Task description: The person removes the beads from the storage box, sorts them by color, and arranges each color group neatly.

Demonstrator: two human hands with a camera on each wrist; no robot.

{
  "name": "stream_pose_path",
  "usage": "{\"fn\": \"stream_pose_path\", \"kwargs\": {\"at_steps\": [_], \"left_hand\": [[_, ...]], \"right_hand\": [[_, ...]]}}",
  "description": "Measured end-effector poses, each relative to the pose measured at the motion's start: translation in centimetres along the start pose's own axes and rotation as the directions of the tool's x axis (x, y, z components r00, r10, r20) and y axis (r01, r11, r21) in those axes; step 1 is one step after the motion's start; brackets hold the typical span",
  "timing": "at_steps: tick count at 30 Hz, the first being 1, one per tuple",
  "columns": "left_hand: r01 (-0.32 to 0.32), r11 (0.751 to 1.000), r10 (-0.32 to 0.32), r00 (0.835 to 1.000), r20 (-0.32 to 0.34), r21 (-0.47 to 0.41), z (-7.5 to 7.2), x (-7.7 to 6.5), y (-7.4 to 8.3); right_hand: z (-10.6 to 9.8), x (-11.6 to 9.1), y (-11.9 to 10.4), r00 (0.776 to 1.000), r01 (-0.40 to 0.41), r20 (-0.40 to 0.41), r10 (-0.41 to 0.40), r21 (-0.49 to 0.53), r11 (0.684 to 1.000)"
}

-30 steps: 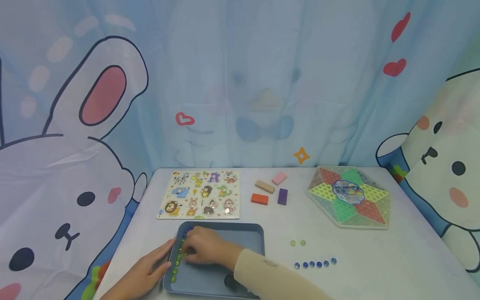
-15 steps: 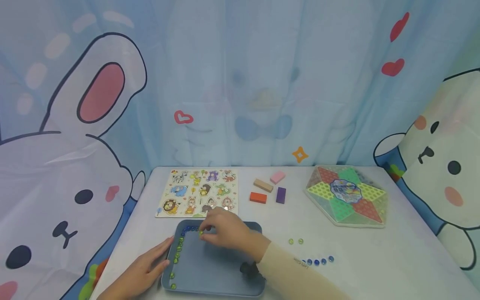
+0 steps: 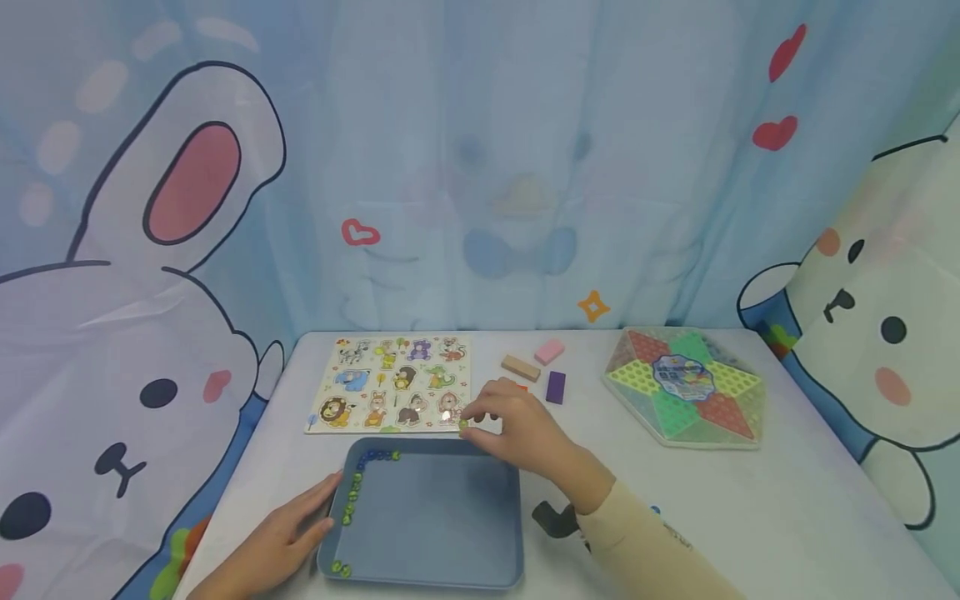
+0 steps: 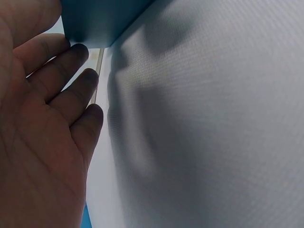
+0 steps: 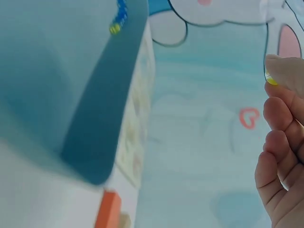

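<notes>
My right hand (image 3: pixel 525 429) pinches a small yellow-green glass marble (image 5: pixel 270 79) between thumb and index finger, above the back right edge of the blue-grey tray (image 3: pixel 427 525). The left hand (image 3: pixel 277 537) lies along the tray's left side, fingers extended and fingertips right at its wall. Inside the tray, green marbles (image 3: pixel 352 495) line the left wall, with two more (image 3: pixel 341 569) in the front left corner. Blue marbles (image 3: pixel 373 455) curve round the back left corner, ending in one green marble (image 3: pixel 396 455).
An animal puzzle board (image 3: pixel 390 387) lies behind the tray. Wooden blocks, among them a purple block (image 3: pixel 556 387) and a pink block (image 3: pixel 549 352), sit at the back. A hexagonal game board (image 3: pixel 686 387) stands at the right. My right forearm mostly hides a blue marble (image 3: pixel 656 509).
My right hand has moved right and up from the tray's left part to beyond its back right edge. A green marble now shows beside the blue ones. The left hand stays at the tray's side.
</notes>
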State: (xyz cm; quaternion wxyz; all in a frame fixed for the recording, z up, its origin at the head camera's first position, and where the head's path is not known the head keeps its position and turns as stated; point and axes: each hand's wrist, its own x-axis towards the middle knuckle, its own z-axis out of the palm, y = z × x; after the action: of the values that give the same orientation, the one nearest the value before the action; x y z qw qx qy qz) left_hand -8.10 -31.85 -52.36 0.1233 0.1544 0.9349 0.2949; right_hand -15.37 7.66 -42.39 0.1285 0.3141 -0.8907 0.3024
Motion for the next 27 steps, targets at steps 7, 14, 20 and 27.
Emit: {"fn": "stream_pose_path", "kwargs": {"at_steps": [7,14,20,27], "left_hand": [[0.019,1.0,-0.018,1.0,0.011,-0.014,0.0,0.0,0.2],[0.014,1.0,-0.014,1.0,-0.001,-0.015,-0.1,-0.1,0.4],[0.032,0.999,-0.032,0.999,0.012,-0.019,-0.1,-0.2,0.4],[0.029,1.0,-0.029,1.0,0.006,-0.011,-0.1,-0.1,0.5]], "right_hand": [[-2.9,-2.5,2.5,0.996,-0.038,-0.08,0.032,-0.084,0.996],[-4.6,-5.5,5.6,0.983,-0.17,-0.083,0.161,-0.121,0.978],[-5.1,-8.6,8.1,0.957,-0.29,-0.052,0.285,-0.144,0.946],[-5.4,-11.7,10.0,0.938,-0.345,-0.037,0.343,-0.16,0.925]]}}
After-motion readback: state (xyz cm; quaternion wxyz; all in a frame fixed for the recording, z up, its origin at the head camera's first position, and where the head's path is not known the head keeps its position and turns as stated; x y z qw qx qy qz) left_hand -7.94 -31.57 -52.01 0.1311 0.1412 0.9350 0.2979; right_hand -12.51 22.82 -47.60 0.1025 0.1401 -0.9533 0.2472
